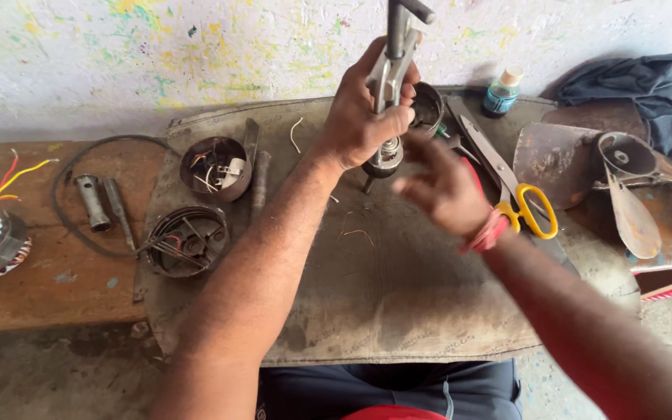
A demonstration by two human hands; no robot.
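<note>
Material: grey steel puller tool (395,58), standing upright over a worn grey mat (398,288), its screw shaft running out of the top of the view.
Left hand: the left hand (363,117) is wrapping tightly around the puller's arms, holding the tool vertical.
Right hand: the right hand (441,187) is hovering loosely curled and blurred, holding nothing, its fingers half open.
Part under the tool: a small round metal piece (383,158) is sitting in the puller's claws at the base.
Doing it well: judging from the grip, keeping the shaft plumb and the claws evenly seated looks wise.
Position: the tool is lying at eleven o'clock from the right hand, just beside it.
Nearby: yellow-handled scissors (511,183) are resting at three o'clock; a bowl of small parts (215,167) at nine o'clock.
</note>
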